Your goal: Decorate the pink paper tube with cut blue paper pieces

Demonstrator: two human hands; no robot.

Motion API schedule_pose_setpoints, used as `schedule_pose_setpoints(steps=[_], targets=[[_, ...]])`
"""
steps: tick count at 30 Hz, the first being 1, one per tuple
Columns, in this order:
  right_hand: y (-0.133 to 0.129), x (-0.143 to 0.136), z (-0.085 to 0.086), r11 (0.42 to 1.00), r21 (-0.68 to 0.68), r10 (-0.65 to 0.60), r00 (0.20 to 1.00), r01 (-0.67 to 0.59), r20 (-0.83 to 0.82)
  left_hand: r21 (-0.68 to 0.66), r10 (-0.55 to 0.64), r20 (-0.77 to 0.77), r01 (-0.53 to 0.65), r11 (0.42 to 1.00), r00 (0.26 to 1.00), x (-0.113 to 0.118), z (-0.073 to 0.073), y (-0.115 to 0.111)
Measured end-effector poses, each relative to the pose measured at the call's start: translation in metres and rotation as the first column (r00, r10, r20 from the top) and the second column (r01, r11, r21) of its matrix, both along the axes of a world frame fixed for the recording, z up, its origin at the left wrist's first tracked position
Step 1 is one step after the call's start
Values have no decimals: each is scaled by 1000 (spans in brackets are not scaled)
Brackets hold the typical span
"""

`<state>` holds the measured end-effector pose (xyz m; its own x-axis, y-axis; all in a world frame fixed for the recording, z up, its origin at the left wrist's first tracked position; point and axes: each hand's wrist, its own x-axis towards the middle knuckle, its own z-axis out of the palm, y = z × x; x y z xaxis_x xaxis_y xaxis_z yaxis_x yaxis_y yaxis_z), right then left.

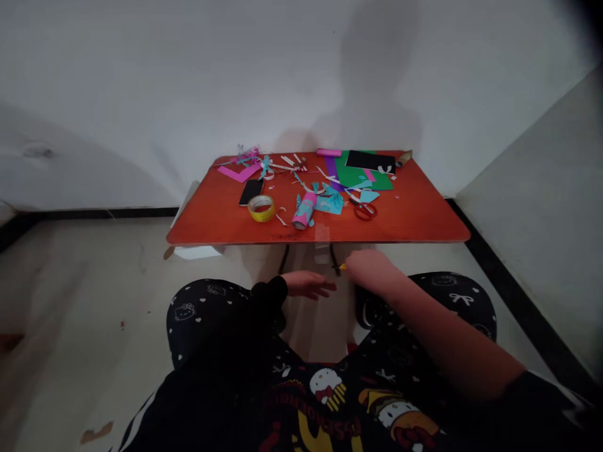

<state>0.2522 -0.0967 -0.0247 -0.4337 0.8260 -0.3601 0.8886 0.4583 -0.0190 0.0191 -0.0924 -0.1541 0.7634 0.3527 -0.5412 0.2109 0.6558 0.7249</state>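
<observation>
Below the table's front edge, my left hand (309, 284) is held out with its fingers stretched and nothing in it. To its right, my right hand (370, 269) is closed on a small yellow item (343, 267), too small to name. A clear tape strip (322, 251) hangs from the table edge between them. On the red table (405, 220) lies a pink and blue paper-covered roll (305, 210), near blue paper (330, 202). Red-handled scissors (365, 209) rest to the right of the roll, and a yellow tape roll (262, 208) is to its left.
A black phone (251, 192) lies behind the tape roll. Green paper (377, 181), a black sheet (370, 162), pink paper (239, 172) and several scraps cover the table's back half. My knees are under and before the front edge; a wall stands behind.
</observation>
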Motion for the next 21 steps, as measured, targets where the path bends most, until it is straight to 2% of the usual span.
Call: schedule_pose_setpoints(steps=[2,6,10,12,15,18,21], targets=[[3,13,-3,999,-1,-33,999,33,18,13,-11,-34,11,1000,999,3,1,-6],[11,38,-1,997,-10,-76,997,76,13,-31,17,48,-15,999,999,8,10,-11],[25,68,9,996,-56,-85,967,74,-239,-89,63,142,-50,995,988,8,29,-12],[36,84,10,986,79,-117,943,148,-311,-128,101,217,-74,989,971,7,39,-12],[57,102,3,914,260,-225,921,312,-317,-164,151,286,-107,981,946,9,54,-12],[73,105,-9,887,270,-295,910,374,-290,-173,190,334,-138,975,923,12,68,-10],[77,93,-18,838,336,-330,890,430,-315,-155,198,388,-148,977,900,13,79,-6]])
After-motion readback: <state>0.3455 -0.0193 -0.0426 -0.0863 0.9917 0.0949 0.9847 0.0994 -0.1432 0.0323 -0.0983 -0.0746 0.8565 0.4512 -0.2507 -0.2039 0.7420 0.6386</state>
